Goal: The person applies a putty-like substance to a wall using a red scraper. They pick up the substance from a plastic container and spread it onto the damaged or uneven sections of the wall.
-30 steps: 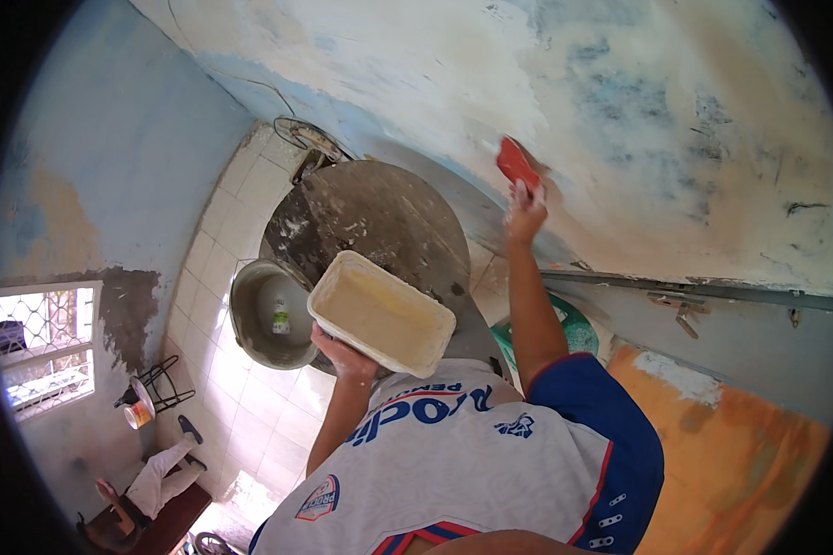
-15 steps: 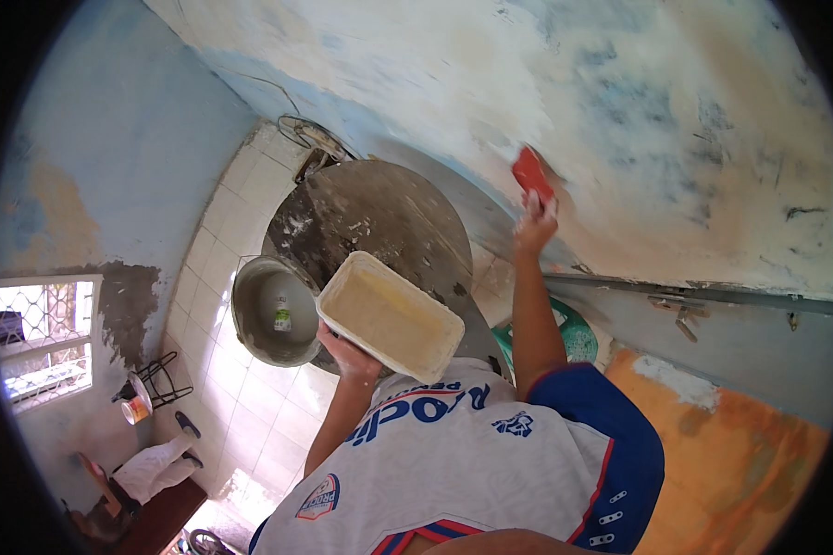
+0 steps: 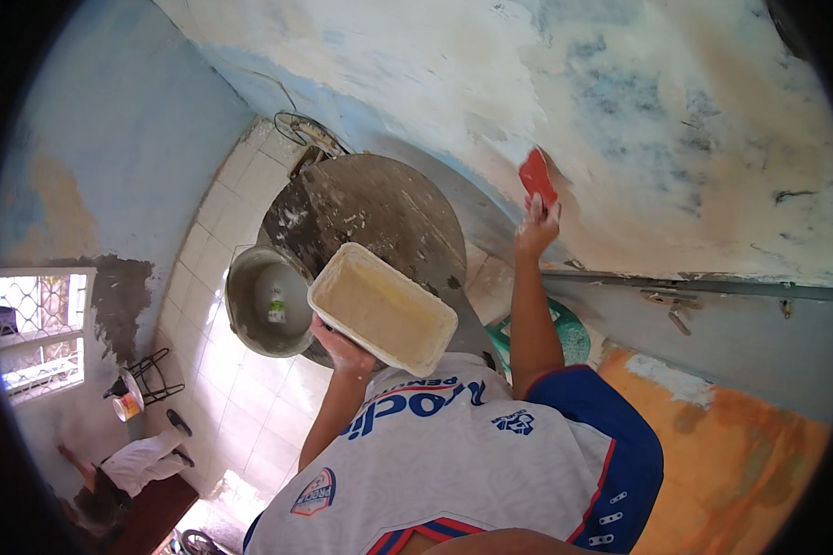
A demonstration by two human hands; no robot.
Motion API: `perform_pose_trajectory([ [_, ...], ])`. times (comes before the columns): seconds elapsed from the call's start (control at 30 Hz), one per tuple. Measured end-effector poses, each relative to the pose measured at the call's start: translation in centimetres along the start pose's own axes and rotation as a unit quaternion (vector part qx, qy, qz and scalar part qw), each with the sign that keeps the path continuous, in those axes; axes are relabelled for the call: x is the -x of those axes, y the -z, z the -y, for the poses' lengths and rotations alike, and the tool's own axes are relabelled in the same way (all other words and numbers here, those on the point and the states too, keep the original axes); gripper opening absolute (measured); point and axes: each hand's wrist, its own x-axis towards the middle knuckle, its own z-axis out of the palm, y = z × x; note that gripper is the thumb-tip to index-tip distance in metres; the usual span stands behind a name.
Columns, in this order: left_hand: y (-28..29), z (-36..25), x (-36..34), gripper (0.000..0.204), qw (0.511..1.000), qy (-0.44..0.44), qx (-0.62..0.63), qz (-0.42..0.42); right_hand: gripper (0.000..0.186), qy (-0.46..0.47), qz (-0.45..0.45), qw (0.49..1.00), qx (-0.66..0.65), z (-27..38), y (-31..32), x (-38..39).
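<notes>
My left hand (image 3: 342,348) grips the near-left edge of a rectangular cream tub (image 3: 317,294), which is tilted in front of my shirt. Smooth beige paste (image 3: 379,310) covers its inside. Off to the right, my right hand (image 3: 536,229) is closed around a red putty spreader (image 3: 536,176). The spreader's far edge meets the patchy wall (image 3: 639,176), where white and beige filler lies over blue paint. White smears mark my right fingers.
Below the tub stands a round, stained table (image 3: 370,199). A grey bucket (image 3: 250,314) with a labelled bottle (image 3: 276,305) inside is on its left. A green plastic stool (image 3: 572,338) sits under my right arm. Another person (image 3: 134,467) is at lower left near a barred window (image 3: 42,324).
My right hand and the spreader have slid slightly right along the wall. The tub stays in my left hand. The other person at lower left has shifted posture.
</notes>
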Motion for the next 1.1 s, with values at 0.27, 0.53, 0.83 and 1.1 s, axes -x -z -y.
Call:
perform_pose_trajectory([
  [0.27, 0.5, 0.0, 0.8, 0.068, 1.0, 0.014, 0.014, -0.003, 0.025, -0.011, 0.167, 0.975, 0.147, 2.1, -5.0, -0.4],
  [0.53, 1.1, 0.9, 2.3, 0.067, 0.999, 0.015, 0.018, -0.025, 0.021, -0.023, 0.026, 0.996, -0.079, 2.1, 2.3, -0.7],
  [0.83, 1.4, 0.1, 1.9, 0.066, 0.999, -0.003, 0.005, 0.032, 0.02, 0.004, 0.117, 0.991, 0.067, 4.5, -2.0, -1.1],
  [1.1, 4.0, 0.6, 1.7, 0.075, 0.991, -0.044, 0.054, 0.112, 0.016, -0.064, 0.111, 0.989, 0.078, 15.9, 9.4, 7.5],
])
